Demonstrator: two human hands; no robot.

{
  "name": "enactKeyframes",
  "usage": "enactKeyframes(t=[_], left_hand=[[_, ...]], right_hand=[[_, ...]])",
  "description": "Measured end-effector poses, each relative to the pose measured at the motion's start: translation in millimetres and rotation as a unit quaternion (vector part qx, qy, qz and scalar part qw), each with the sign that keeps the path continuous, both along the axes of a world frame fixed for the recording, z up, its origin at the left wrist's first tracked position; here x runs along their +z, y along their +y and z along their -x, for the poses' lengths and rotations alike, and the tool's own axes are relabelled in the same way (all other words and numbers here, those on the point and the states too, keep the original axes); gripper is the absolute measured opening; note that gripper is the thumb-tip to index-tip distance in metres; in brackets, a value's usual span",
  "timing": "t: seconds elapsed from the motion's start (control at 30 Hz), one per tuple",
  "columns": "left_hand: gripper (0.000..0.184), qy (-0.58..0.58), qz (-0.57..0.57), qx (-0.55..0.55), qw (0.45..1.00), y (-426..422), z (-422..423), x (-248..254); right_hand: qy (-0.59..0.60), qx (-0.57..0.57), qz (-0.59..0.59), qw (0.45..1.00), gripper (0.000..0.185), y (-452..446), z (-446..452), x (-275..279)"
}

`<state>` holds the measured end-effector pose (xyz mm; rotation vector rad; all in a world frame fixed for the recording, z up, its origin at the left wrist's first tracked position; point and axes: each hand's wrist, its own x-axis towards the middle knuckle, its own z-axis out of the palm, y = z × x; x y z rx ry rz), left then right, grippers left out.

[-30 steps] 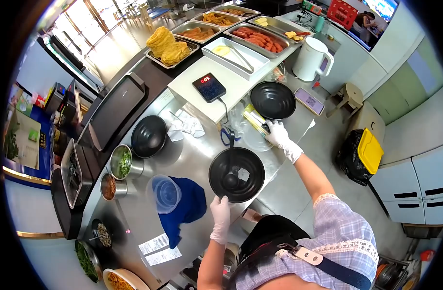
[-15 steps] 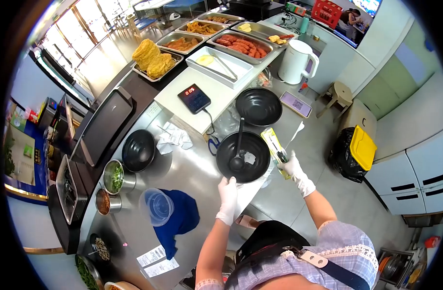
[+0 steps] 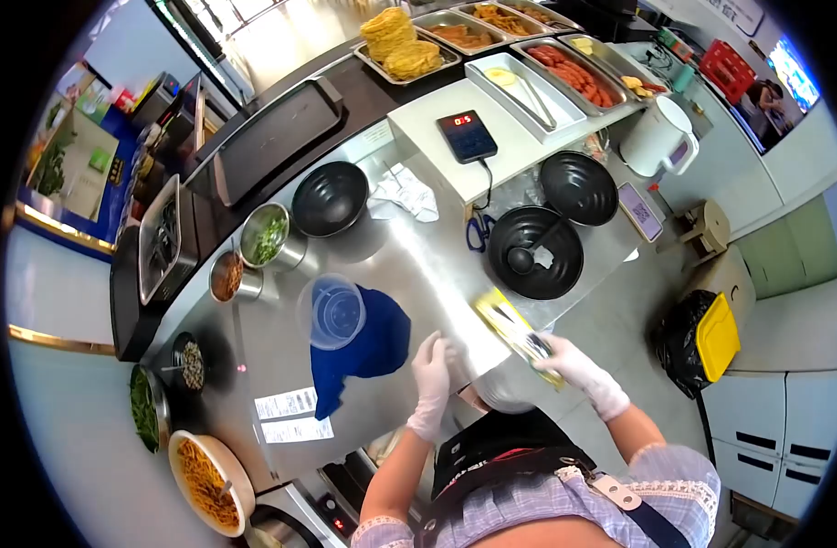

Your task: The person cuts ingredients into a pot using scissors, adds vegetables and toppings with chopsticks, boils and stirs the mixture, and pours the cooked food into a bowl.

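Note:
My right hand [image 3: 572,363], in a white glove, grips a long yellow packet [image 3: 502,320] with white and dark patches; motion blurs its print. My left hand [image 3: 430,373], also gloved, is over the steel counter near its front edge, loosely bent with nothing visible in it. Beyond my right hand sits a black bowl [image 3: 564,274] with a black ladle [image 3: 522,260] and a small white piece [image 3: 542,257] inside. Another black bowl [image 3: 578,187] stands behind it. Left of my left hand, a clear plastic tub [image 3: 334,310] rests on a blue cloth [image 3: 382,333].
Blue-handled scissors [image 3: 478,233] lie beside the bowls. A digital scale [image 3: 468,136] and a white tray [image 3: 528,100] with tongs are on the raised shelf. Farther left are a black bowl [image 3: 330,198], a pot of chopped greens [image 3: 268,236] and printed slips [image 3: 290,416].
My left hand has let go of the front bowl and drawn back toward me. My right hand has pulled the yellow packet closer. The view has shifted left.

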<state>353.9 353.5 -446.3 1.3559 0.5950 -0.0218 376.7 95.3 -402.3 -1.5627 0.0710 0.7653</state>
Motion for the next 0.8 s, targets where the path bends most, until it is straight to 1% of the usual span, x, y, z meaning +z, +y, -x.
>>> enactKeyframes(t=[0.03,0.1,0.17,0.2,0.23,0.27,0.3,0.33,0.37,0.4,0.43,0.47,0.5,0.53,0.57,0.6,0.63,0.7,0.73,0.77,0.8], left_hand=[[0.032,0.004,-0.015,0.010,1.000,9,15,1],[0.031,0.020,-0.038,0.014,0.999,20,39,8],[0.031,0.041,-0.021,0.025,0.999,29,61,7],[0.031,0.041,-0.030,0.027,0.998,33,72,6],[0.033,0.051,-0.017,0.044,0.998,36,82,8],[0.033,0.048,-0.013,0.053,0.997,40,94,5],[0.033,0.060,0.005,0.081,0.995,42,104,4],[0.032,0.068,-0.011,0.088,0.994,42,113,10],[0.032,0.078,-0.025,0.098,0.992,41,123,14],[0.032,0.080,-0.023,0.105,0.991,41,131,13],[0.031,0.088,-0.026,0.115,0.989,41,140,12],[0.030,0.094,-0.028,0.127,0.987,41,147,10],[0.030,0.093,-0.024,0.135,0.986,40,150,10],[0.029,0.099,-0.014,0.136,0.986,38,152,9],[0.028,0.104,-0.005,0.141,0.984,36,156,7],[0.028,0.114,-0.022,0.137,0.984,35,159,3],[0.028,0.124,-0.001,0.143,0.982,35,161,-1],[0.028,0.111,0.006,0.150,0.982,35,164,-7],[0.028,0.106,0.004,0.175,0.979,35,164,-7],[0.028,0.112,0.004,0.170,0.979,35,164,-8],[0.028,0.120,0.004,0.162,0.980,35,165,-9]], right_hand=[[-0.027,0.007,-0.011,1.000,0.058,22,-20,-3],[-0.071,0.028,0.006,0.997,0.063,59,-56,-13],[-0.144,0.005,-0.001,0.990,0.068,78,-67,-37],[-0.236,0.026,0.138,0.962,0.069,74,-64,-37],[-0.319,0.049,0.273,0.906,0.070,73,-59,-38],[-0.365,0.035,0.288,0.885,0.063,56,-49,-30],[-0.324,-0.032,0.231,0.917,0.045,33,-40,-32],[-0.238,-0.135,0.222,0.936,0.027,12,-34,-14],[-0.176,-0.217,0.209,0.937,0.017,-22,-37,-6],[-0.217,-0.254,0.249,0.909,0.013,-70,-44,-25],[-0.299,-0.266,0.363,0.842,0.013,-118,-56,-43],[-0.249,-0.370,0.334,0.831,0.021,-165,-75,-63],[-0.199,-0.407,0.350,0.820,0.035,-215,-95,-89],[-0.121,-0.493,0.234,0.829,0.040,-245,-114,-99],[-0.036,-0.561,0.112,0.819,0.045,-270,-134,-108],[-0.018,-0.591,0.016,0.806,0.044,-311,-152,-135],[0.006,-0.608,-0.084,0.790,0.044,-335,-172,-159],[-0.021,-0.585,-0.065,0.808,0.042,-324,-204,-152],[-0.005,-0.576,-0.022,0.817,0.042,-316,-215,-150],[0.008,-0.570,0.025,0.821,0.042,-310,-224,-145],[0.007,-0.558,0.022,0.830,0.042,-305,-227,-139]])
